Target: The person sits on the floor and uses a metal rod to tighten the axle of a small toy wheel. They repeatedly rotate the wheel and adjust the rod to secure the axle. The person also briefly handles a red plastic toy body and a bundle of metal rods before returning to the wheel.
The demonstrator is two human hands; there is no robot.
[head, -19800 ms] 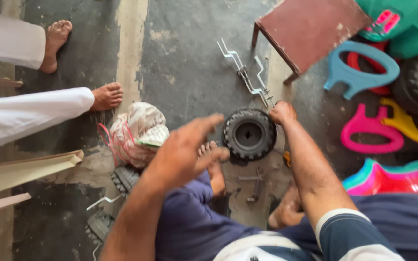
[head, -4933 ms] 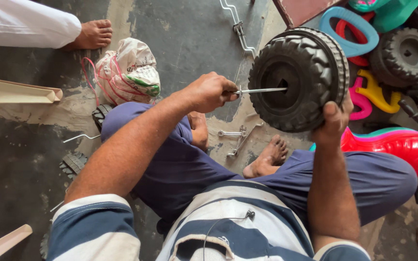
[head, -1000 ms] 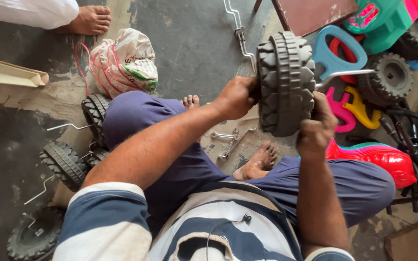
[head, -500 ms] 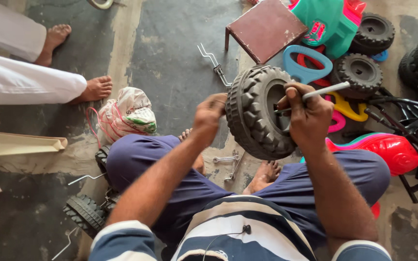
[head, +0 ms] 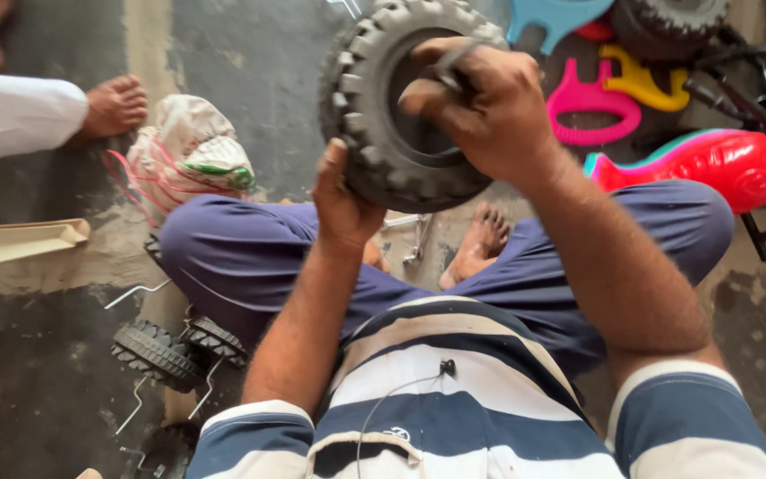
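Black plastic wheel point(head: 392, 106): knobby toy tyre, held up in the air above the lap, hub side turned toward the camera.
Left hand point(head: 340, 200): gripping the lower tread edge, thumb raised along the rim, fingers wrapped behind.
Right hand point(head: 480, 106): lying across the hub opening, fingers curled shut around a thin dark piece; too hidden to identify.
Step in hand: by appearance, fitting or working something at the hub while bracing the wheel.
Next move calls for: by judgement, a steady left grip and a straight push or twist at the hub centre.
Lap: crossed legs in blue trousers point(head: 250, 257), bare foot point(head: 476, 244) below the wheel.
Floor, near: small metal parts point(head: 414, 235) beside the foot; spare tyres point(head: 161, 350) with wire pieces at left.
Further out: cloth bag point(head: 188, 155), red plastic body point(head: 711, 164), pink handle point(head: 591, 106), another person's foot point(head: 115, 105).
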